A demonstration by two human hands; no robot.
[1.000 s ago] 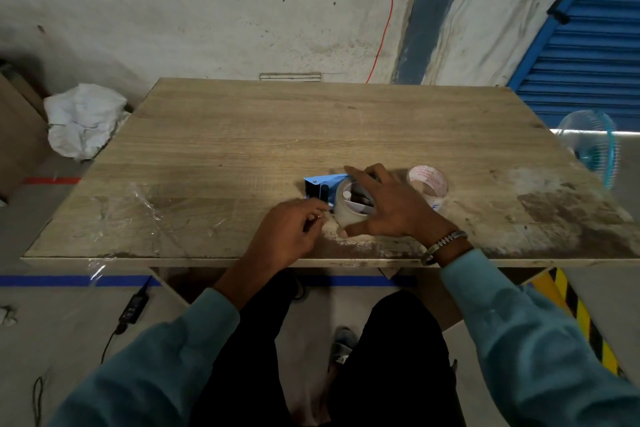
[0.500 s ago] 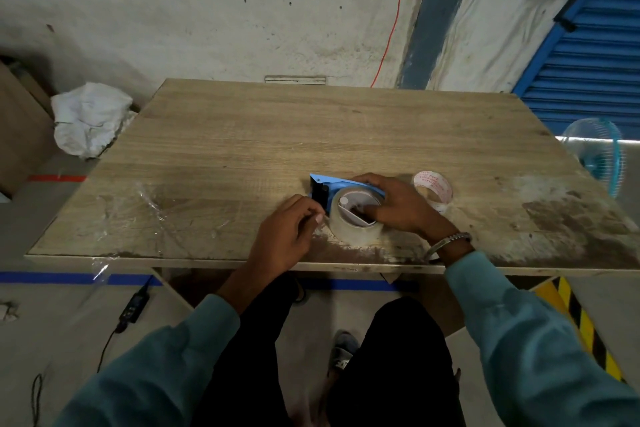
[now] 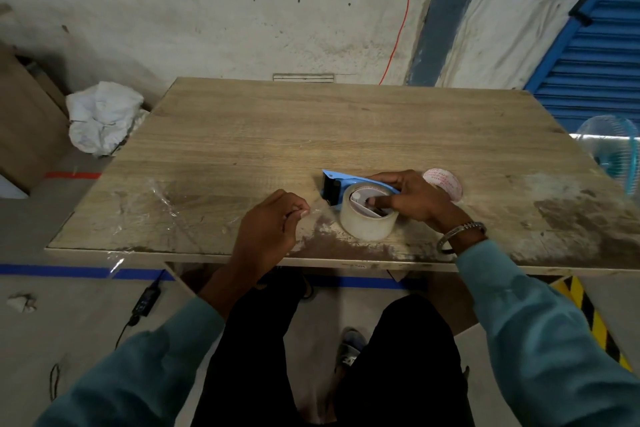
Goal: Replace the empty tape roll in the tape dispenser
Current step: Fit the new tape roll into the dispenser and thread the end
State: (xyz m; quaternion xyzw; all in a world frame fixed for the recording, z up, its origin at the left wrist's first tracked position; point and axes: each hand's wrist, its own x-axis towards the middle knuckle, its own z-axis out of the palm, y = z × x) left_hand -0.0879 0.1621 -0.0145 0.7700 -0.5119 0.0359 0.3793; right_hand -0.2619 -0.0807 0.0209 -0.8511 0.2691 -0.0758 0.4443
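A glossy clear tape roll point(image 3: 369, 218) sits on the blue plastic tape dispenser point(image 3: 341, 184), near the front edge of the scuffed wood-grain table point(image 3: 311, 128). The right hand point(image 3: 414, 199) clasps the dispenser, a finger inside the roll's core. The left hand point(image 3: 273, 229), just left of the roll, pinches the film end. The empty printed core point(image 3: 445, 182) lies behind the right hand. The far tabletop lies bare.

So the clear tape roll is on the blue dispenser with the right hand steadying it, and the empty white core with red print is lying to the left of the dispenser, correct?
Not quite. The head view shows the empty white core with red print to the right of the blue dispenser, behind the right hand. The rest holds: the clear tape roll sits on the dispenser, right hand steadying it.
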